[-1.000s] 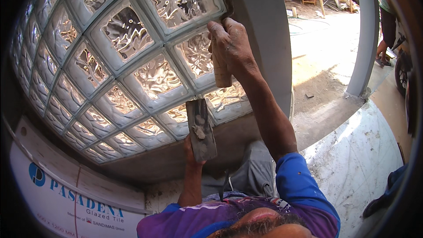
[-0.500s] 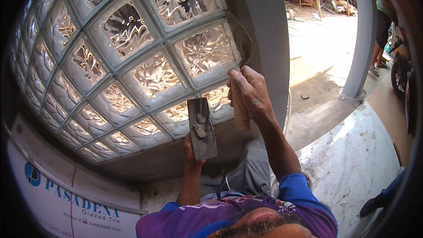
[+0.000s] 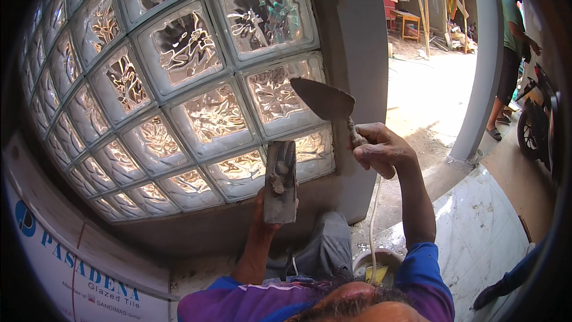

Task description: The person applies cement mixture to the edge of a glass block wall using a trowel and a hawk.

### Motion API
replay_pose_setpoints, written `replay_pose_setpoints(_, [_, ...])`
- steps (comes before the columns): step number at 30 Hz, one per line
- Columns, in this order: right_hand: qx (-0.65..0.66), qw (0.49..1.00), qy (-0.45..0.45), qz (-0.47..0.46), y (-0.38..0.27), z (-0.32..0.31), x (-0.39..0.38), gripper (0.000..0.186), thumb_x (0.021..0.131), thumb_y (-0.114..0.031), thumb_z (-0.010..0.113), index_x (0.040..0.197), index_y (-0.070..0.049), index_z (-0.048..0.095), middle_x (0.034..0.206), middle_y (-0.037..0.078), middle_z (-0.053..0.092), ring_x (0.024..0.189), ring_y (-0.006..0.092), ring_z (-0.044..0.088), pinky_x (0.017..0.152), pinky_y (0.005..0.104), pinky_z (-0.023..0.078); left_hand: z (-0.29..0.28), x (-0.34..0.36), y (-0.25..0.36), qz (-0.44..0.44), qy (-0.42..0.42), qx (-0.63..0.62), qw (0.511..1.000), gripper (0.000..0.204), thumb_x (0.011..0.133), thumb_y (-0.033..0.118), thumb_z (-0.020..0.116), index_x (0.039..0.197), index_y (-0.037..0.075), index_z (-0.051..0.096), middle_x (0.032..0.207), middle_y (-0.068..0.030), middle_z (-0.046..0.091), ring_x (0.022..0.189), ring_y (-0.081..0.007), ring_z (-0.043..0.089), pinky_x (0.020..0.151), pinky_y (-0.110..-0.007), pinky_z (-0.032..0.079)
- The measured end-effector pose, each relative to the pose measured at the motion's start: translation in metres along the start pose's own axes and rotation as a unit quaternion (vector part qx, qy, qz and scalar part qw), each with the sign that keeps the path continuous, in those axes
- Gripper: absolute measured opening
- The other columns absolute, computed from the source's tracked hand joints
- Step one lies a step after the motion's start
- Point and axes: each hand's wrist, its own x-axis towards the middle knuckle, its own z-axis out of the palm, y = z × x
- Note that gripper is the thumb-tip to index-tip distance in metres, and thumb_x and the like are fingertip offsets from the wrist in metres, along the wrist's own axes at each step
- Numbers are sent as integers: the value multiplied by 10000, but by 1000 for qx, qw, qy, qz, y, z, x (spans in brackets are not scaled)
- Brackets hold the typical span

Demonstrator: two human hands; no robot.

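My right hand (image 3: 384,150) is closed round the handle of a pointing trowel (image 3: 326,100). Its leaf-shaped blade points to the upper left, in front of the glass-block wall (image 3: 247,76). My left hand (image 3: 261,206) grips a narrow rectangular mortar board (image 3: 288,188) from behind, so most of its fingers are hidden. A small lump of mortar (image 3: 277,183) sticks to the board's face. The board stands before the lowest row of blocks, below and left of the trowel, apart from it.
Grey cement (image 3: 351,53) borders the blocks on the right. A bucket (image 3: 387,257) and a pale hose (image 3: 374,220) are by my right arm. A tile carton (image 3: 71,274) lies at lower left. Another person (image 3: 511,53) stands by a motorcycle (image 3: 536,119); someone's shoe (image 3: 488,298) shows at lower right.
My right hand has moved right and down, drawing the trowel away from the wall's right edge; its blade now shows fully. The board has shifted slightly right. The bucket has come into view.
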Motion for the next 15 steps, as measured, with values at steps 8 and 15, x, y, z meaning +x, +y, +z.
replay_pose_setpoints(8, [20, 981, -154, 114, 16, 3, -7, 372, 879, -340, 622, 819, 27, 609, 616, 36, 515, 548, 109, 494, 485, 254, 369, 6, 22, -1, -25, -130, -67, 989, 517, 930, 411, 432, 1298, 48, 466, 1205, -214, 547, 935, -337, 610, 671, -466, 538])
replay_pose_setpoints(15, [12, 971, -169, 170, 26, -34, -20, 445, 855, -346, 642, 926, 93, 617, 602, 69, 520, 520, 126, 477, 481, 265, 357, 25, 14, 10, 33, -72, 5, 997, 485, 936, 350, 442, 1297, 26, 447, 1154, -188, 528, 947, -246, 523, 613, -378, 448])
